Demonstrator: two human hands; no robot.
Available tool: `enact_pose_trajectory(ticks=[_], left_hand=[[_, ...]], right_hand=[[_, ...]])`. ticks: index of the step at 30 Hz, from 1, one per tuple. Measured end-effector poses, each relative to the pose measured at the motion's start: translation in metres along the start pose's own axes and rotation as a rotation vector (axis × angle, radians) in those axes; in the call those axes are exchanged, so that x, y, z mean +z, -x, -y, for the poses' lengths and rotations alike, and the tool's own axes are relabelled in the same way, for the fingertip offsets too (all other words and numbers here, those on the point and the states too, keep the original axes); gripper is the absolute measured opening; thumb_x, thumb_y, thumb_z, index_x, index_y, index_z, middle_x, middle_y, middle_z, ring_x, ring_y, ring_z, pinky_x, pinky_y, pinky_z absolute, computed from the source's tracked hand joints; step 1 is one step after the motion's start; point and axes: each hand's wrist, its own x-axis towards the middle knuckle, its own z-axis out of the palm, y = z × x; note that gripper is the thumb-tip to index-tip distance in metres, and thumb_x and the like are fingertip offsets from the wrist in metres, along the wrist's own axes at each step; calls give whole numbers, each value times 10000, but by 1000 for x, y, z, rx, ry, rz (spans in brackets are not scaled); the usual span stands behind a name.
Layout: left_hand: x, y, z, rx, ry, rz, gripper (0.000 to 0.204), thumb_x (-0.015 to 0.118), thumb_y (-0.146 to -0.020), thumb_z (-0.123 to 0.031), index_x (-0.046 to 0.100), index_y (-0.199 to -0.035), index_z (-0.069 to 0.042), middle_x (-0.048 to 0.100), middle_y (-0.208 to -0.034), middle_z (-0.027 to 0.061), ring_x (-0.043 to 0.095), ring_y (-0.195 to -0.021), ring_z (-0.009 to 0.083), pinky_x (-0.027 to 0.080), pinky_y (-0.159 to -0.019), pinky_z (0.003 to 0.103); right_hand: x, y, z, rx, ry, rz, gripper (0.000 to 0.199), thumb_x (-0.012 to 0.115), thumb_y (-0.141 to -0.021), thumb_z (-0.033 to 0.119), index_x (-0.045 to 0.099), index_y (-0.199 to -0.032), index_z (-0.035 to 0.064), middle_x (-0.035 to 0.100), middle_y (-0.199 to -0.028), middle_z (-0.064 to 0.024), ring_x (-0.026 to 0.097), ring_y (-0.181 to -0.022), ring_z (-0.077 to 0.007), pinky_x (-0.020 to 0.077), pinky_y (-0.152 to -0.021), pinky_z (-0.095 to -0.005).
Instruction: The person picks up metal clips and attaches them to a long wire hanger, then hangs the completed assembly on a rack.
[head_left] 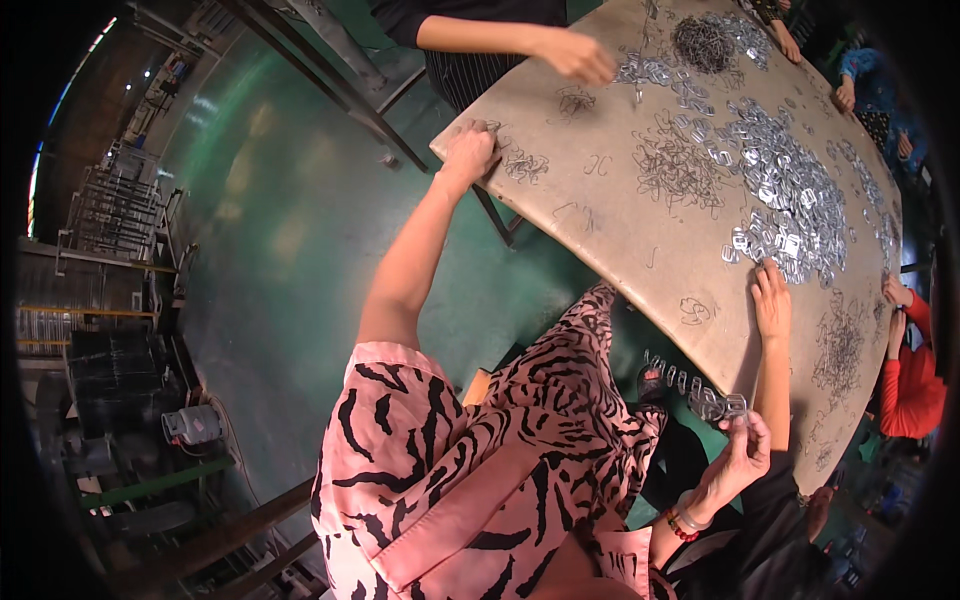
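Green factory floor shows beside the worn tabletop [600,230] where we sit. Our right hand [735,455] pinches the end of a row of strung metal buckles [690,390], held just off the table's near edge. Our left hand [468,150], fingers curled together, presses beside small wire clips [523,165] at the far corner. We judge the stringing midway; more pieces must come from the buckle heap [790,200], with a co-worker's hand [770,300] in between.

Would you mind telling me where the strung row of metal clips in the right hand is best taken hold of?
I'd pinch the row of metal clips at its free end, coming from the person's left. The right hand pinches the other end, the table edge lies close beyond, and the row juts out unsupported over the lap.
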Motion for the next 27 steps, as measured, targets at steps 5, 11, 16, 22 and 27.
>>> enact_pose_trajectory(ticks=[5, 11, 16, 22, 27], left_hand=[[-19, -4, 2, -104, 1, -134, 149, 683, -704, -151, 675, -814, -51, 579, -862, 118, 555, -907, 300, 466, -756, 410], [-17, -28, 0, 151, 125, -82, 220, 683, -714, -150, 677, -928, -96, 584, -867, 82, 541, -931, 285, 455, -787, 384], [7, -28, 11, 324, 101, 114, 172, 594, -788, -146, 606, -925, -42, 548, -916, 100, 530, -957, 284, 454, -806, 367], [-5, -29, -26, 207, 105, -104, 138, 503, -849, -47, 541, -982, -41, 545, -937, 164, 538, -893, 337, 473, -778, 407], [-52, 12, -201, 136, 898, -60, 121, 539, -889, -105, 595, -941, -12, 622, -859, 165, 611, -760, 301, 480, -703, 369]], right_hand=[[4, 0, 1, 5, -22, -15, 136, 569, -808, -101, 608, -924, -42, 641, -838, -111, 591, -667, -138, 501, -629, -253], [5, 4, -3, -15, -37, -30, 132, 569, -809, -102, 612, -917, -39, 642, -837, -112, 595, -671, -142, 503, -629, -254], [11, 10, 2, -20, -49, 0, 136, 596, -797, -98, 613, -920, -43, 640, -847, -108, 599, -685, -152, 506, -624, -258], [12, 13, 3, -18, 2, -34, 149, 594, -798, -93, 611, -938, -48, 641, -831, -104, 606, -654, -149, 497, -623, -243], [13, 9, -3, 94, 36, -28, 191, 604, -795, -75, 597, -986, -60, 647, -817, -94, 614, -660, -137, 489, -627, -224]])
